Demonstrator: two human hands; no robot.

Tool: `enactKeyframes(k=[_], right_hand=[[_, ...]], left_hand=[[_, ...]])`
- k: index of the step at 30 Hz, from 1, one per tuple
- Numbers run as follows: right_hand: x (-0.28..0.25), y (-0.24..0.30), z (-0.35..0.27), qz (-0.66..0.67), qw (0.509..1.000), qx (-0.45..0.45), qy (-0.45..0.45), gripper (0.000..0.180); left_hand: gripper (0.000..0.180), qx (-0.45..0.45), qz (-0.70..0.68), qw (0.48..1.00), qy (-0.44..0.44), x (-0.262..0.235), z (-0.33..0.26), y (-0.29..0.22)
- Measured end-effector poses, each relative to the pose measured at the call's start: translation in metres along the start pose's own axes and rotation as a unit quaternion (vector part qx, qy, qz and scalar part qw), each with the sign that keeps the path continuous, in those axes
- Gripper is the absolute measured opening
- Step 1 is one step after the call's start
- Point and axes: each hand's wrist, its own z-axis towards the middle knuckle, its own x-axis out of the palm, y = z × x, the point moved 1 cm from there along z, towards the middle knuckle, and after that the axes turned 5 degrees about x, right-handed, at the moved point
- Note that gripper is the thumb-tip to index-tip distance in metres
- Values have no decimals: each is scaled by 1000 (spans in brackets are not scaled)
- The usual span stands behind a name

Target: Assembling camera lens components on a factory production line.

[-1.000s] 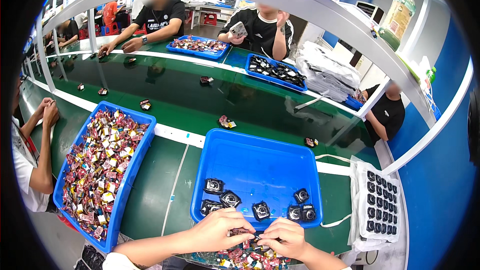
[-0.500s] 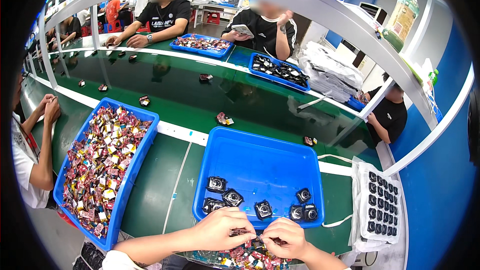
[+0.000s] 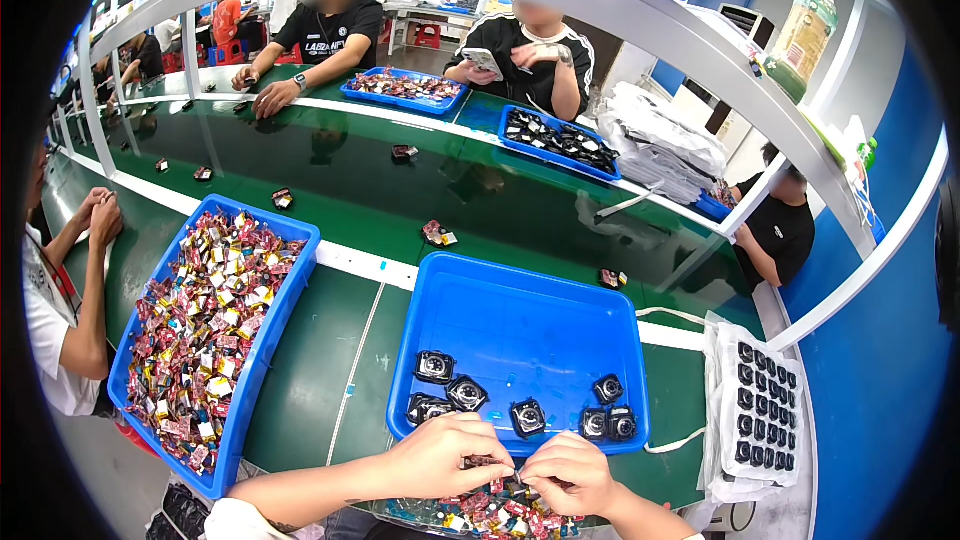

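Mostly hidden by fingers, the small part (image 3: 479,462) in hand shows as a narrow, dark reddish-brown strip; its finer detail is covered. It sits at the fingertips of the left hand (image 3: 448,455), low in the view toward 6 o'clock, just above a loose heap of parts (image 3: 512,517) in red, white, yellow and blue. Taking the hands as the clock's centre, a blue tray (image 3: 525,310) lies at 12 o'clock, its far half bare apart from blue specks, with square black cases (image 3: 528,418), each with a round middle, gathered in its near half: one group at the tray's 8 o'clock, one case at its 6, three at its 4. Toward 10 o'clock a long blue bin (image 3: 263,370) is heaped with small red boards (image 3: 205,330) mixed with white, yellow and blue bits. Between 2 and 3 o'clock a white tray (image 3: 724,420) carries black pieces (image 3: 765,405) in neat rows. Both forearms come up from the lower edge, the left from about 8 o'clock, the right from about 4, wrists bent inward. The left thumb and fingers are clamped on the small part; the thumb and forefinger of the right hand (image 3: 570,473) are pinched together right beside it, and what lies between them I cannot tell.
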Motion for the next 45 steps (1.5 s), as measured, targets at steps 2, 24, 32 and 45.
enactKeyframes(k=[2, 24, 32, 45], right_hand=[[-1, 1, -1, 2, 1000, 11, -17, 12], [-3, 8, 6, -54, 998, -22, 16, 14], [-5, 4, 4, -51, 997, -32, 38, 13], [-12, 6, 8, -201, 978, 54, -35, 31]], left_hand=[[11, 51, 2, 999, -2, 0, 2, -3], [10, -78, -179, 975, -108, -7, 1, -6], [10, -81, -172, 976, -107, -7, 1, -6], [8, -116, -191, 970, -94, -8, 0, -5]])
